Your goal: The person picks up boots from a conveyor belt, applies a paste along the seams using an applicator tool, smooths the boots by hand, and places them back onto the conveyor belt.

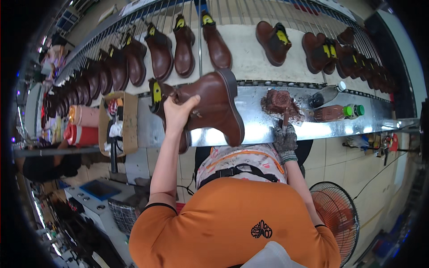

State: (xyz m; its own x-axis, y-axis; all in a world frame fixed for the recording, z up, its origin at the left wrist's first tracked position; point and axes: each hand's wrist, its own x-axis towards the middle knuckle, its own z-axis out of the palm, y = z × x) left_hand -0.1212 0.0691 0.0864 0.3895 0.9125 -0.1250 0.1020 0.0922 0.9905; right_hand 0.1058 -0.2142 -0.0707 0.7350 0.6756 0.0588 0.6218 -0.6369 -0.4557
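My bare left hand [179,109] is closed around the upper part of a dark brown leather ankle boot [212,100], held above the near bench edge with its sole facing right. Part of a second brown boot [184,142] shows behind and below it, by the same hand. A yellow pull tab [156,92] sticks out at the boot opening. My right hand [285,138], in a grey knit glove, is closed on a thin brown stick-like tool [285,118]. Its tip reaches a crumbly reddish-brown lump [279,100] on the metal bench; the tip itself is hard to make out.
Brown boots [183,51] line the pale conveyor [241,44] beyond the metal bench [257,129]. Bottles [333,113] with dark contents stand or lie right of the lump. At left are a cardboard box [129,125] and red jug [80,134]. A fan [335,214] stands at lower right.
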